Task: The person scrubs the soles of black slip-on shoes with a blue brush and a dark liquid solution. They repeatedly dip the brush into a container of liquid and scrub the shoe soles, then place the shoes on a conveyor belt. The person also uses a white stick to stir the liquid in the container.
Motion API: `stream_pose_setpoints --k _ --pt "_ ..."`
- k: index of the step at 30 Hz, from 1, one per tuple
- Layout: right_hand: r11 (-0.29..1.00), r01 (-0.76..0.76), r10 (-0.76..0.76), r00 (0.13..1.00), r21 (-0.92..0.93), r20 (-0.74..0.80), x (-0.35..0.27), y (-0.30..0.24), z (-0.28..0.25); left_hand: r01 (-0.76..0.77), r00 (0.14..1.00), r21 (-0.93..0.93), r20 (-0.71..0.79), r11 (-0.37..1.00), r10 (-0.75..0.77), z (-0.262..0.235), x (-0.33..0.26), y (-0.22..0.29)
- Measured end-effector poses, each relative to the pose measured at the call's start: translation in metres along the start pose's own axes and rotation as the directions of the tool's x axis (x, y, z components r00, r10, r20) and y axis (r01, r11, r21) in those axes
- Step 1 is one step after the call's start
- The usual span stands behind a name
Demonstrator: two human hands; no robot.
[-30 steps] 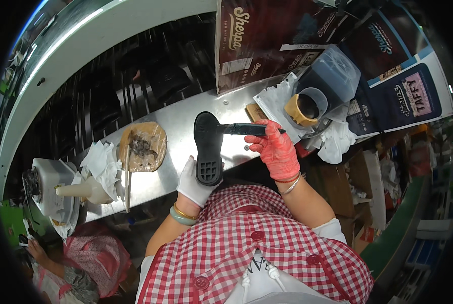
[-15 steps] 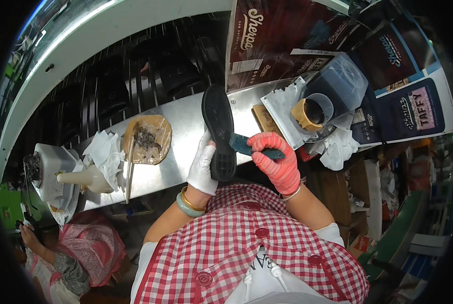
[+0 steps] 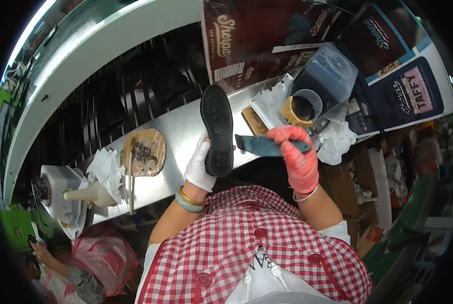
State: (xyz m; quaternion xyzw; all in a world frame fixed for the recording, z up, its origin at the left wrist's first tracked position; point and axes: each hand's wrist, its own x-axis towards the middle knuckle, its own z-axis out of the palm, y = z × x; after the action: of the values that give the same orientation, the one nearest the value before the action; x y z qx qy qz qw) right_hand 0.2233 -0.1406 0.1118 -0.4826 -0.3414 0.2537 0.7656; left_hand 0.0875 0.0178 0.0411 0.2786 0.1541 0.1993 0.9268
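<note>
Black shoe sole (image 3: 217, 129), centre of frame, tread side up toward me, toe pointing to the upper edge. It stands over the steel bench strip (image 3: 176, 134) that runs from lower left to upper right.

Handling, as I judge it: light, moulded rubber, stiff enough to stay flat when gripped at one end, with some flex along its length likely. The tread gives grip; the smooth rim looks more slippery. Best hold is at the heel end, fingers under and thumb on the edge, which leaves the forefoot free.

My left hand (image 3: 200, 164), white glove, does just that: fingers closed around the heel from below, thumb pressed on the left edge. Clamped firm, no gap showing.

My right hand (image 3: 297, 154), red glove, centre right. Fingers curled tight around the handle end of a flat teal brush (image 3: 267, 146); the blade points left toward the sole, its tip just beside the sole's right edge. Touching or not, I cannot tell.

Around:
- Tan cup (image 3: 296, 110) in a clear container, upper right of my right hand.
- Crumpled white cloth (image 3: 338, 142) to the right.
- Brown pad with dark smears (image 3: 144, 152), left of the sole.
- White squeeze bottle (image 3: 92, 194) lying at lower left.
</note>
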Motion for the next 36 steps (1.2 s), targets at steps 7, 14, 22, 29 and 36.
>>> stream_pose_setpoints --k 7,14,22,29,36 --pt "0.954 -0.026 -0.069 0.951 -0.3 -0.301 0.018 -0.046 -0.067 0.166 0.985 -0.152 0.06 0.974 -0.159 0.012 0.015 -0.002" --pt "0.804 -0.174 -0.061 0.927 -0.569 -0.37 0.028 -0.044 -0.114 0.149 0.988 -0.105 0.047 0.983 -0.145 0.029 0.009 -0.014" --pt "0.788 -0.247 0.009 0.921 -0.564 -0.39 0.043 -0.025 -0.129 0.064 0.997 0.004 -0.043 0.998 -0.063 0.031 -0.002 -0.023" --pt "0.841 -0.248 0.027 0.907 -0.48 -0.421 0.047 -0.03 -0.126 0.115 0.993 -0.056 -0.007 0.992 -0.115 0.02 0.0 -0.025" --pt "0.883 -0.357 0.181 0.858 -0.305 -0.481 0.038 -0.029 -0.141 0.087 0.993 -0.039 -0.071 0.995 -0.09 0.019 -0.004 -0.026"
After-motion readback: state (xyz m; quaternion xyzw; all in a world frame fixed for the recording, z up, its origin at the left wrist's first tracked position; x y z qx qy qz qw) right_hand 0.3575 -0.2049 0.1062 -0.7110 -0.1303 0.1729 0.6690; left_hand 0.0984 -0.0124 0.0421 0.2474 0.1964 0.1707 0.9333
